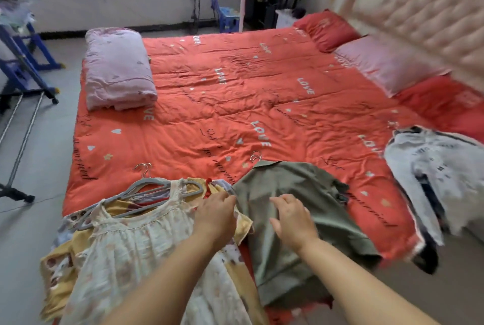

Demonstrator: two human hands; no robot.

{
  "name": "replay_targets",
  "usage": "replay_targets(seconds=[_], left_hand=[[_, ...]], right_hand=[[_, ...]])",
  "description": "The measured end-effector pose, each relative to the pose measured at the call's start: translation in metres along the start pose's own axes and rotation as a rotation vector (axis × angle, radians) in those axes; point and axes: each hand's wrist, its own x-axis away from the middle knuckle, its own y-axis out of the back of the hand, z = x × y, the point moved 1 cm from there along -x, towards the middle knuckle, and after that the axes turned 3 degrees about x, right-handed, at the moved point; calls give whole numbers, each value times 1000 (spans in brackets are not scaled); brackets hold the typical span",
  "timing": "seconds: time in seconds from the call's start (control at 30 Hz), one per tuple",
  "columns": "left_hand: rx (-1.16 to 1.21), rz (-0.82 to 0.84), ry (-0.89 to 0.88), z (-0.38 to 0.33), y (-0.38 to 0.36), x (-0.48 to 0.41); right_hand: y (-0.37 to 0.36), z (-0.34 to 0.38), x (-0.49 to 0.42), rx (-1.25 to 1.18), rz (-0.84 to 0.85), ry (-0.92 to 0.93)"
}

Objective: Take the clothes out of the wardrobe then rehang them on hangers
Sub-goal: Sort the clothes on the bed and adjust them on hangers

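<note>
Neither hand had a hold that I could be sure of. At the left of the red quilt [235, 89] lay a pile of clothes, a cream dress [125, 241] on top and a yellow garment [57, 267] under it, with several grey hangers [154, 188] lying at the necks. The left hand [216, 216] was at the right edge of this pile, back upward, its fingertips bent down where the pile met the green shirt [288, 180]. Whether they pinched any cloth there, I could not tell.

The green shirt was spread flat at the near edge of the bed, collar away from the person. Metal hooks [255, 155] showed just beyond the collar, so it seemed to be on a hanger already. The right hand [293, 222] was over the middle of the shirt with fingers loose and a little spread, holding nothing. Further right, well apart, some grey-and-white garments [440, 167] hung half over the bed's edge.

The shirt looked thin, light and quite limp — cloth that folds and slips when it is lifted from the middle. In my judgement the better place to take it was the hook, or the two shoulders beside the collar, so that it would hang straight.
</note>
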Motion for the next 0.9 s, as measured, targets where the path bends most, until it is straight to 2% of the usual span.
replay_targets(seconds=[0.3,0.7,0.9], left_hand=[[-97,30,-197,-166,3,-3],[-87,59,-274,-452,-61,-46],[-107,79,-342,-556,-73,-101]], right_hand=[[67,-128,80,-63,-128,-152],[139,-392,151,-4,-99,-259],[169,-495,146,-27,-105,-345]])
